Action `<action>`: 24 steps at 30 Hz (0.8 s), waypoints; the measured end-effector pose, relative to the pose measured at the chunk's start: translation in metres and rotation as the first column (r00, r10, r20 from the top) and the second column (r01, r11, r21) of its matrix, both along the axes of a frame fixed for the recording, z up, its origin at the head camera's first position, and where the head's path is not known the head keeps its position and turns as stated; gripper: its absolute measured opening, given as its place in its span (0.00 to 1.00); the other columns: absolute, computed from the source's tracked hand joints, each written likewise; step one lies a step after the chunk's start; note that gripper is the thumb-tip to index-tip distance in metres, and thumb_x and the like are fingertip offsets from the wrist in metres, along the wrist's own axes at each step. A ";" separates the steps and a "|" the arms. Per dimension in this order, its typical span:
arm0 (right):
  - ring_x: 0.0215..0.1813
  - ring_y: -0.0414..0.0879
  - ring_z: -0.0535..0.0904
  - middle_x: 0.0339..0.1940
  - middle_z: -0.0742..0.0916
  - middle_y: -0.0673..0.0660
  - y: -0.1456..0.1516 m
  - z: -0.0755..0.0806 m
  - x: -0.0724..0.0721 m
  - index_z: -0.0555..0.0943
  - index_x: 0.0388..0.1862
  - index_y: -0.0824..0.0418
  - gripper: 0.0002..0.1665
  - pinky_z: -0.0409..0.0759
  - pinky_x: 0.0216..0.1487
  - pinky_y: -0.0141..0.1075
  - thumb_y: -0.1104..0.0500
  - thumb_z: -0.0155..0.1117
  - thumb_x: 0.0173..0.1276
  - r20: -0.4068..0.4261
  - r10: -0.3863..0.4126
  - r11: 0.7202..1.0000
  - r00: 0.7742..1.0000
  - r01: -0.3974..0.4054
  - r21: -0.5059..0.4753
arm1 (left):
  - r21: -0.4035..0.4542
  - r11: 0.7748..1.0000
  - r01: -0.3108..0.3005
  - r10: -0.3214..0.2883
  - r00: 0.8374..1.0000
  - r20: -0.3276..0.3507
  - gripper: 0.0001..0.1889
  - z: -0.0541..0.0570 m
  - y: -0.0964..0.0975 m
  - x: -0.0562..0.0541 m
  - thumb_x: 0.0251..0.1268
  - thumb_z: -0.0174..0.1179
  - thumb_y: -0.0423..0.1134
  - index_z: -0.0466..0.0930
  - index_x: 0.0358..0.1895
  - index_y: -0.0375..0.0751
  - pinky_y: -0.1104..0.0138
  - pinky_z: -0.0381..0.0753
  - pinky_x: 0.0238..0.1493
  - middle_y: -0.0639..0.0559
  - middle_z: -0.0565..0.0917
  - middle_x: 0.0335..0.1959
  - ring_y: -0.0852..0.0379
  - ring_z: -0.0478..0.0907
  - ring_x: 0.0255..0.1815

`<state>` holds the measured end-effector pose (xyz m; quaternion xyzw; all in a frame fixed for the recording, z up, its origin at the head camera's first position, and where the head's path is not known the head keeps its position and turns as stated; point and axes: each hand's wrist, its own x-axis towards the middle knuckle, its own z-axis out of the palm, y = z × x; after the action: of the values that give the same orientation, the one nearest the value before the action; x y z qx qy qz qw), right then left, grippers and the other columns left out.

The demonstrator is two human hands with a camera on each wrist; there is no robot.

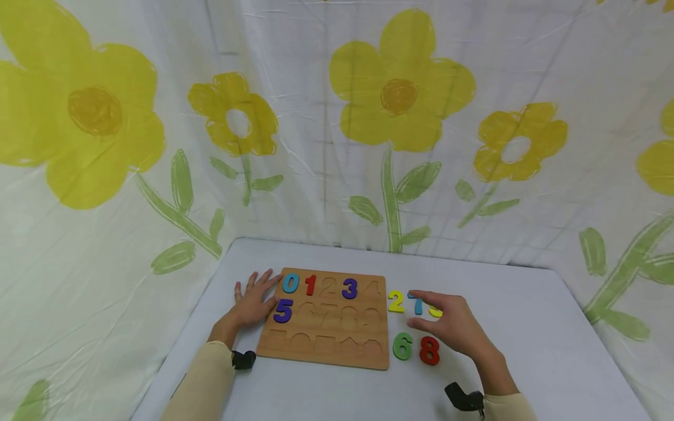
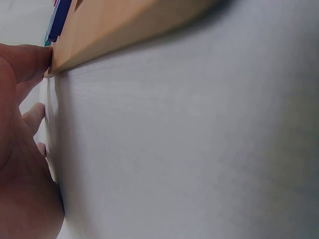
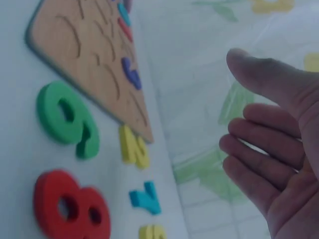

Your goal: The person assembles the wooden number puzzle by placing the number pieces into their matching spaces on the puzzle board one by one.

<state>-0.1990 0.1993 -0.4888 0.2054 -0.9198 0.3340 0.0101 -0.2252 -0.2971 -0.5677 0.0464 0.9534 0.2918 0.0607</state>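
My left hand (image 1: 254,304) lies at the left edge of a wooden number puzzle board (image 1: 326,324), fingers spread, its thumb touching the edge in the left wrist view. On the board sit a blue 0 (image 1: 291,283), a red 1 (image 1: 310,285), a purple 3 (image 1: 350,288) and, near the left edge, a purple 5 (image 1: 283,311). My right hand (image 1: 454,324) hovers beyond the board's right side with thumb and fingers apart, holding nothing. It overlaps a blue 7 (image 1: 418,305) and a yellow number piece (image 1: 435,312), both partly hidden in the head view.
Right of the board lie a yellow 2 (image 1: 396,302), a green 6 (image 1: 402,346) and a red 8 (image 1: 429,351). All stand on a white table (image 1: 532,339). Behind it hangs a white curtain (image 1: 300,193) with yellow flowers.
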 end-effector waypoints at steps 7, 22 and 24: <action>0.64 0.59 0.90 0.64 0.92 0.52 0.030 -0.017 0.020 0.88 0.69 0.49 0.34 0.88 0.61 0.62 0.46 0.85 0.65 0.054 -0.024 1.000 0.998 0.025 -0.007 | -0.021 1.000 0.002 -0.002 1.000 0.012 0.34 0.005 0.002 -0.001 0.83 0.57 0.41 0.63 0.87 0.46 0.22 0.21 0.79 0.33 0.52 0.91 0.22 0.34 0.90; 0.70 0.55 0.87 0.64 0.92 0.48 0.059 -0.047 0.037 0.88 0.68 0.50 0.38 0.86 0.68 0.54 0.42 0.87 0.60 0.177 -0.043 0.999 0.983 0.043 0.007 | -0.025 1.000 -0.006 0.006 1.000 0.016 0.34 0.001 0.001 0.000 0.83 0.56 0.41 0.62 0.88 0.45 0.22 0.19 0.79 0.33 0.52 0.91 0.22 0.34 0.90; 0.70 0.55 0.87 0.64 0.92 0.48 0.060 -0.050 0.037 0.88 0.68 0.50 0.37 0.86 0.68 0.54 0.43 0.87 0.60 0.187 -0.041 0.999 0.982 0.042 -0.005 | -0.024 1.000 -0.007 0.007 1.000 0.019 0.34 0.000 0.001 -0.001 0.83 0.56 0.40 0.62 0.88 0.46 0.23 0.18 0.79 0.33 0.51 0.91 0.22 0.33 0.90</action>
<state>-0.1625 0.2594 -0.5392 0.1539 -0.9194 0.3555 -0.0683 -0.2258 -0.2963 -0.5676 0.0397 0.9564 0.2811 0.0692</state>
